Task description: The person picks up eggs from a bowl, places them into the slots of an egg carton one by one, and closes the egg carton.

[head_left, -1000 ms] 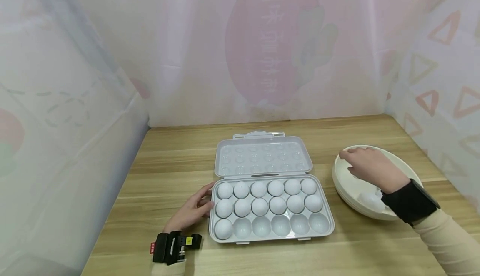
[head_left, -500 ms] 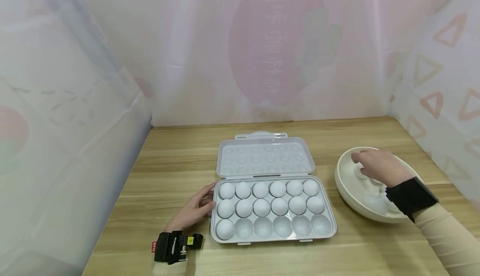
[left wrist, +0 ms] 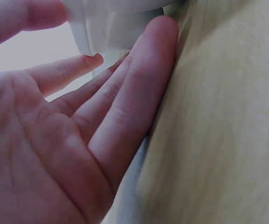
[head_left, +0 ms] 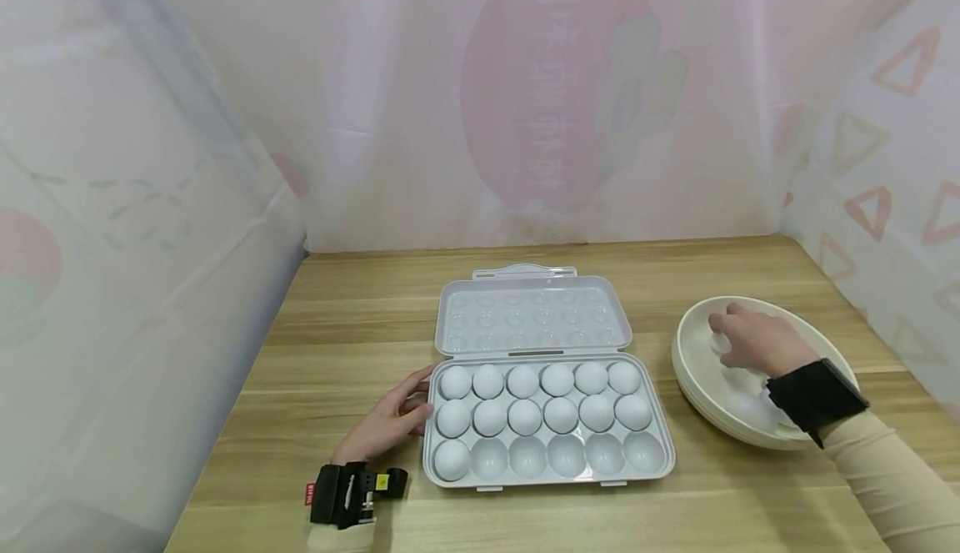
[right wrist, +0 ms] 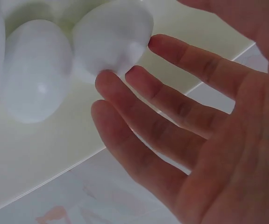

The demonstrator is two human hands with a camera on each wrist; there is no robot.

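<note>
A light grey egg box (head_left: 549, 419) lies with its lid (head_left: 534, 315) folded back. White eggs (head_left: 524, 417) fill its two far rows, and one egg (head_left: 452, 460) sits at the left of the near row. My left hand (head_left: 386, 424) rests against the box's left side, fingers nearly straight, with fingertips (left wrist: 160, 35) at its lower edge. Inside the white bowl (head_left: 693, 386) at the right, my right hand (head_left: 761, 340) reaches down. Its long, slightly bent fingers touch an egg (right wrist: 111, 39); the thumb tip is out of the right wrist view.
Another egg (right wrist: 38, 70) lies beside the touched one in the bowl. The bowl stands near the right end of the wooden table (head_left: 360, 319). Printed sheets (head_left: 405, 119) hang behind and along both sides.
My right hand has lowered into the bowl and its fingers have come to an egg. The left hand stays at the box. The view has shifted slightly.
</note>
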